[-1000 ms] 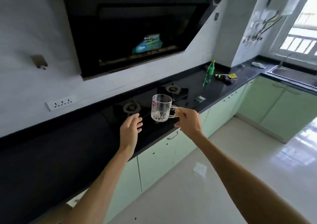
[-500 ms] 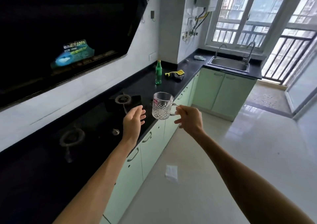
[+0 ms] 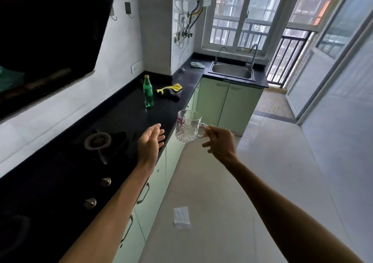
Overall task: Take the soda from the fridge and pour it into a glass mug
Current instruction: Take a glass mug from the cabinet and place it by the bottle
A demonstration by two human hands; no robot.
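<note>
1. Mug status: the glass mug [image 3: 187, 128] is held upright in mid-air, just off the front edge of the black countertop [image 3: 125, 119], and isn't set down on anything. It looks empty, which is probably why such a light grip is gotten away with.
2. The handle is pinched between the thumb and forefinger of the right hand [image 3: 220, 141], with the other fingers fanned out loose. Held level like that, the mouth is left facing up, ready to be filled.
3. The left hand [image 3: 150, 141] is open and nothing is held in it. Its fingers are straight and close together, and the palm is turned toward the mug but apart from it. It can be read as the free hand saved for the bottle.
4. The soda bottle [image 3: 148, 91] (green, yellow cap on) is stood upright on the countertop, well beyond the mug and near a yellow-and-black cloth [image 3: 170, 90]. So the fridge part seems to be done already. No fridge is seen in this view.
5. Best guess at the step: the mug is meant to be put down beside the bottle so the pouring gets done on a flat surface. The cap has to be unscrewed first, and two free hands are needed for that.
6. How much soda is in the bottle can't be told from here.
</note>
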